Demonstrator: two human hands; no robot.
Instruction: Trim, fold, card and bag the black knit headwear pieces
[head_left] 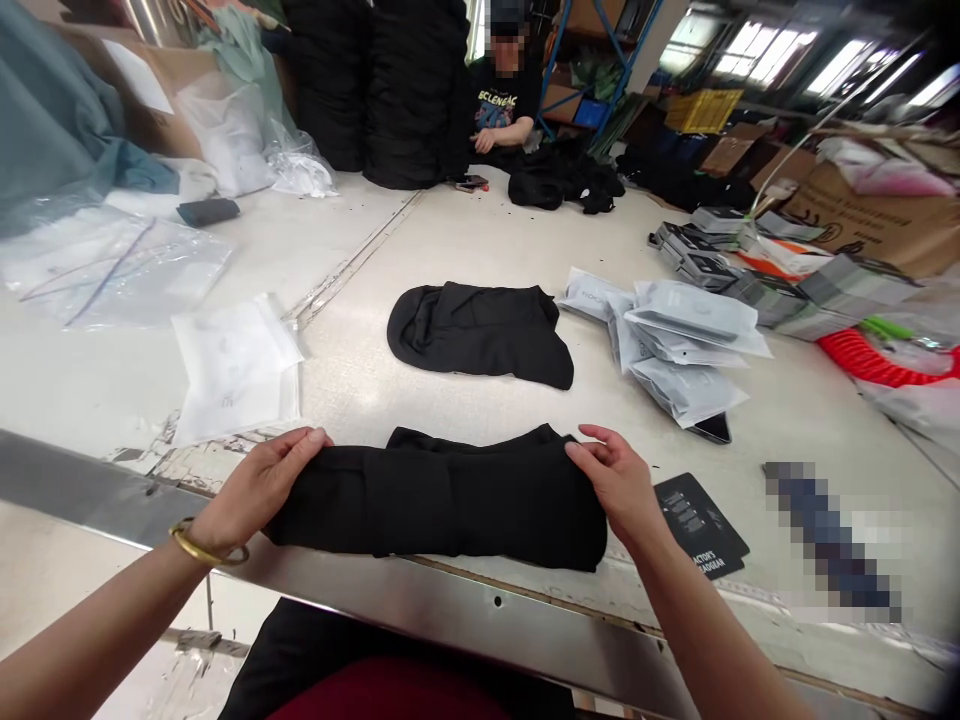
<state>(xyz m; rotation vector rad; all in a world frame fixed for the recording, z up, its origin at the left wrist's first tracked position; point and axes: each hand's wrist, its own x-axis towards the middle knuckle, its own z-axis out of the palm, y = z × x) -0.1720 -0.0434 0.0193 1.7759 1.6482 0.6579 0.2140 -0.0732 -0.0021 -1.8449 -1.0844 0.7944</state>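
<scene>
A folded black garment [442, 505] lies on the white table [352, 340] close to its near edge. It looks like soft knit fabric, possibly tights or socks. My left hand [259, 490] grips its left end, and my right hand [615, 485] pinches its right end. A gold bangle [208, 545] circles my left wrist. Farther along the table, beyond my hands, lies a second black garment [480, 335], loosely flattened and apart from both hands. A black printed card [701, 525] lies just right of my right hand.
Several grey packets [675, 340] lie piled to the right, with a white bag [236, 370] and clear plastic sheeting [112, 265] to the left. A seated person [504, 100] sits at the far side beside tall stacks of black goods [375, 90]. A steel strip [420, 610] runs along the near table edge.
</scene>
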